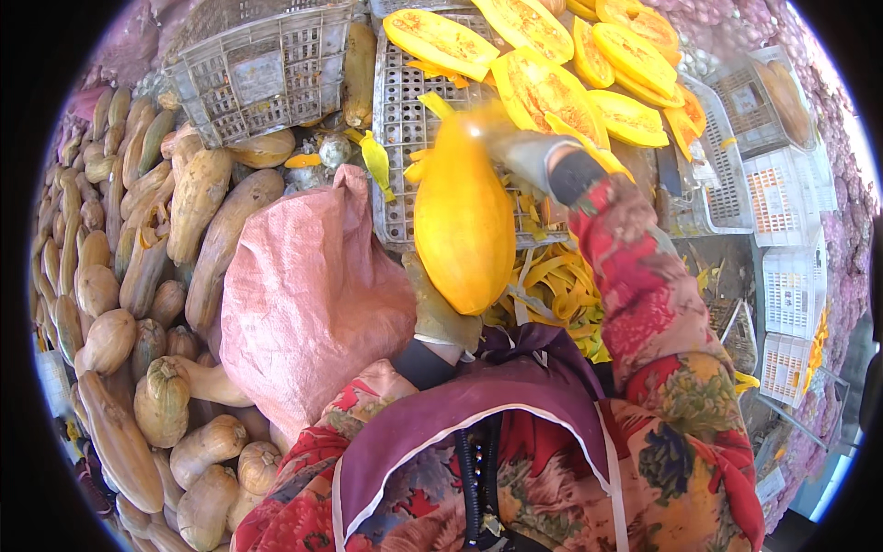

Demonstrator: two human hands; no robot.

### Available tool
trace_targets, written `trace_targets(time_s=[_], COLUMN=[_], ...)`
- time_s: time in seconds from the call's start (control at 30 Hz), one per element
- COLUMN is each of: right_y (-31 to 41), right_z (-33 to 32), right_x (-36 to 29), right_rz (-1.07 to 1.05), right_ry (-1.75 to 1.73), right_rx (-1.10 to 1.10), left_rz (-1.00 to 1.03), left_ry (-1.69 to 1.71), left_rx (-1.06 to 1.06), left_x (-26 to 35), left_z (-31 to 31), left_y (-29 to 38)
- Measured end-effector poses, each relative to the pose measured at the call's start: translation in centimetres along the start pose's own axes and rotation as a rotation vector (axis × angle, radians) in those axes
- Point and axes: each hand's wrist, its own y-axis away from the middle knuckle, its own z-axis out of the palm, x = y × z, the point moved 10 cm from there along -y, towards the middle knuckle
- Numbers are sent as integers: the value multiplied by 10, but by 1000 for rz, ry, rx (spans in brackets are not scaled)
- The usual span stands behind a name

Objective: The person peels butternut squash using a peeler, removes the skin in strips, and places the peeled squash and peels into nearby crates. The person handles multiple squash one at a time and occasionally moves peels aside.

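A peeled yellow squash (465, 228) stands lengthwise before me, partly over a grey plastic crate. Its lower end rests in my left hand (441, 303), which wears a dirty work glove and cups it from below and the left. At the squash's upper right is my right hand (517, 152), gloved and smeared by motion. The blur hides its fingers and any tool in them. Halved squashes (548, 96) with orange seed cavities lie piled beyond the right hand. Peel strips (566, 283) are heaped below the crate, near my right forearm.
Unpeeled squashes (207, 200) are heaped at the left, beside a pink woven sack (310, 290). A grey crate (262, 76) stands tilted at the upper left. The perforated crate (397, 138) lies under the work. White crates (793, 276) line the right side. A dark blade (668, 169) rests near the halves.
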Motion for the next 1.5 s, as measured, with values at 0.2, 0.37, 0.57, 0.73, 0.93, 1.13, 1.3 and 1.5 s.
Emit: trace_targets(time_s=[0.2,0.37,0.57,0.73,0.93,1.13,1.3,1.5], right_y=[179,91,12,151,150,-27,74,196], right_z=[98,5,4,92,76,-29,23,132], right_x=[-69,-13,20,-59,-31,0,-41,-71], right_rz=[-429,-7,163,-127,-3,29,-272,-29], right_ry=[-75,-154,-217,-16,-227,473,332,-161], right_rx=[-61,84,-121,221,90,-138,198,105], left_rz=[101,-63,-161,15,-60,-80,-56,14], left_ry=[-114,60,54,56,41,25,37,-30], left_rx=[47,-37,-3,-135,21,59,48,-24], left_x=[4,-4,-20,-11,-15,-12,-16,-13], left_z=[5,21,14,19,14,26,17,9], left_y=[-9,-5,-6,-24,-12,-1,-13,-21])
